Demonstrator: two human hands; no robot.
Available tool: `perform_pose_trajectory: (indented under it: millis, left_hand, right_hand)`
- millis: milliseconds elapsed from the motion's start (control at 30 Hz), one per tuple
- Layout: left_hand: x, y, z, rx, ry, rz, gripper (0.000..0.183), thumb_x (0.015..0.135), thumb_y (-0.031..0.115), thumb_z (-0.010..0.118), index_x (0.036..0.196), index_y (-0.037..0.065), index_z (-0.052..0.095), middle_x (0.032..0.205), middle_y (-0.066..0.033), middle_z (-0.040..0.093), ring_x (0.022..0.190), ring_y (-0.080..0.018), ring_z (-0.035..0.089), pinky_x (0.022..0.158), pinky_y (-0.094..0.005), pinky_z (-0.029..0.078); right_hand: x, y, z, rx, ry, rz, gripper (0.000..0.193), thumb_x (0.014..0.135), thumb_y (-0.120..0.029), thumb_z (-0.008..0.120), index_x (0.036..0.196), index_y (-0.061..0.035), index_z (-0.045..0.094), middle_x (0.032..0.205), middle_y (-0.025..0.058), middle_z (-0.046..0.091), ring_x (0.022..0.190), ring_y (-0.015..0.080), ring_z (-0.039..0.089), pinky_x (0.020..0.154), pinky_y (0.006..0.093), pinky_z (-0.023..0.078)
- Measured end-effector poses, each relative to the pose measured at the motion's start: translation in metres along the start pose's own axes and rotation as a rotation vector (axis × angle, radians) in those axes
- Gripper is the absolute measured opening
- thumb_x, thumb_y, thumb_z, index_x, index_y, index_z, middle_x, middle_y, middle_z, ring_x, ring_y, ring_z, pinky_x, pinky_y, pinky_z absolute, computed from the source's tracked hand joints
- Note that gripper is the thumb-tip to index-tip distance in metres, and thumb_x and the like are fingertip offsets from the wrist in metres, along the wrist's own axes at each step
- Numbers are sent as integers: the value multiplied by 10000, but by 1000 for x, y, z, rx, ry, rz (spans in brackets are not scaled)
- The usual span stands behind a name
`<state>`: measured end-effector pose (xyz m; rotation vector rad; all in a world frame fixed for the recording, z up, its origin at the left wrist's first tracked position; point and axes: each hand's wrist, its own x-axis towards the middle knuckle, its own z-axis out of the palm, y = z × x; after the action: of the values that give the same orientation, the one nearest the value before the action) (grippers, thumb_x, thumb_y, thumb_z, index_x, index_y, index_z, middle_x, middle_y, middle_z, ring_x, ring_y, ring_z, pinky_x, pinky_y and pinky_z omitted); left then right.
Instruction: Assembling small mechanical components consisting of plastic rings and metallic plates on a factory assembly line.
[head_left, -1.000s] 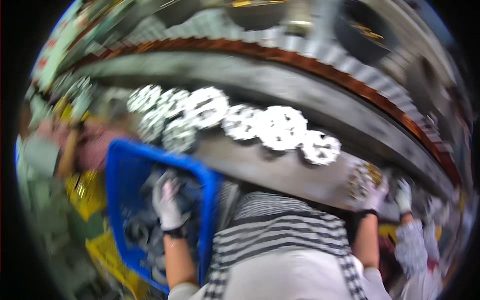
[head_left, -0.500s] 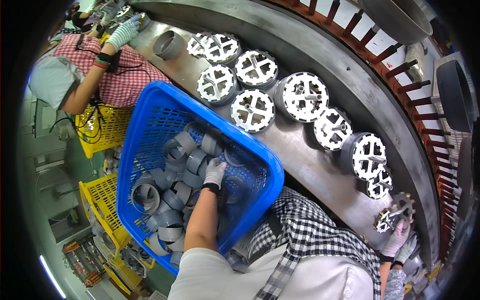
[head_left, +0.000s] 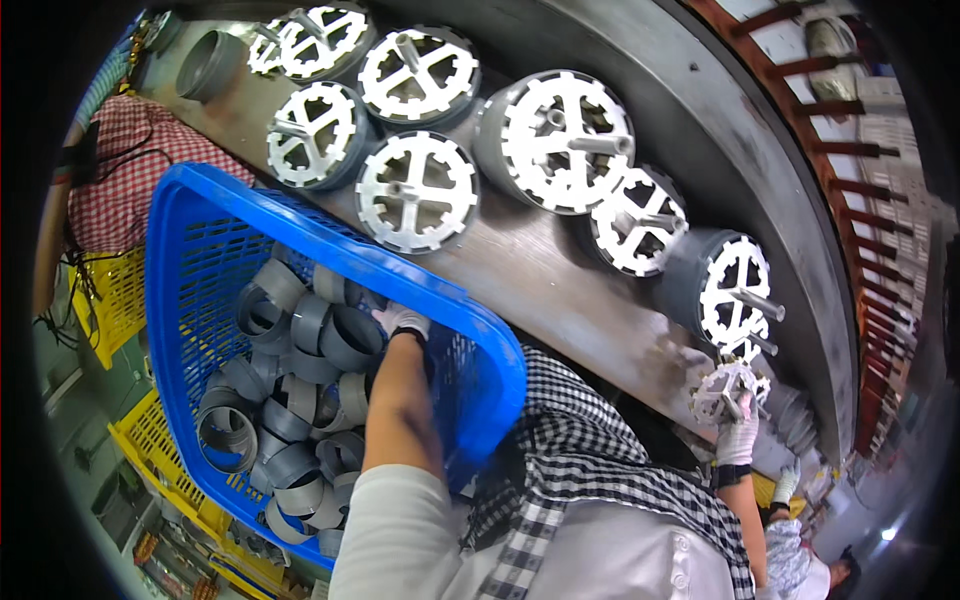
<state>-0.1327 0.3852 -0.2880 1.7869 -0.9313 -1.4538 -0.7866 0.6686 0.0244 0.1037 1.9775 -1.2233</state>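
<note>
My left hand (head_left: 404,322), in a white glove, is inside a blue plastic basket (head_left: 505,375) full of short grey pipe rings (head_left: 286,418). Its fingertips are at the rim of a dark grey ring (head_left: 352,338); they are partly hidden, so I cannot tell whether they grip it. On the right, my gloved right hand (head_left: 738,440) is closed on a notched metal wheel (head_left: 716,394) with a short stem, over the near edge of the metal bench (head_left: 560,285). Just beyond it stands a wheel fitted in a grey ring (head_left: 690,285).
Several more notched wheels, some in grey rings, stand along the bench, including a large one (head_left: 568,140). A loose ring (head_left: 208,65) lies far left. Red-brown pegs (head_left: 840,148) line the far right. One co-worker's checked apron (head_left: 150,170) is left; another's gloved hand (head_left: 786,485) is lower right.
The view has shifted, so basket and bench appear farther left. My left hand has moved rightward among the rings. My right hand has brought the metal wheel closer to the row of wheels.
</note>
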Motion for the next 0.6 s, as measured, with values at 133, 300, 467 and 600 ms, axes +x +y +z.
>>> perform_pose_trajectory:
  millis: [133,300,467,600]
  left_hand:
    - [-49,114,100,884,-106,-5,441,930,382,492,1186,33,577,1172,-122,613,1099,-207,540,983,-374,356]
    - [-159,241,48,-265,-44,1,386,921,246,584,1234,27,529,1028,-27,612,923,-148,568,848,-298,454]
    - [-261,331,60,-596,-125,193,365,874,349,662,1074,69,540,969,-7,551,842,-160,551,965,-467,434]
    - [-302,347,81,-951,-284,75,247,935,297,552,1048,79,524,746,32,407,677,-125,438,849,-397,425]
  right_hand:
    - [1,4,-28,232,192,-59,346,959,-302,553,1219,-74,531,1060,19,588,836,142,614,723,275,533]
    - [26,23,-42,401,304,30,269,907,-321,590,1069,-106,598,916,32,635,771,165,634,682,315,552]
    - [68,56,-72,201,381,-172,492,920,-455,549,1203,-54,566,996,35,626,822,165,606,712,307,513]
    - [98,94,-113,-387,547,-458,431,968,-249,512,1329,-28,434,1148,101,573,899,227,575,785,360,502]
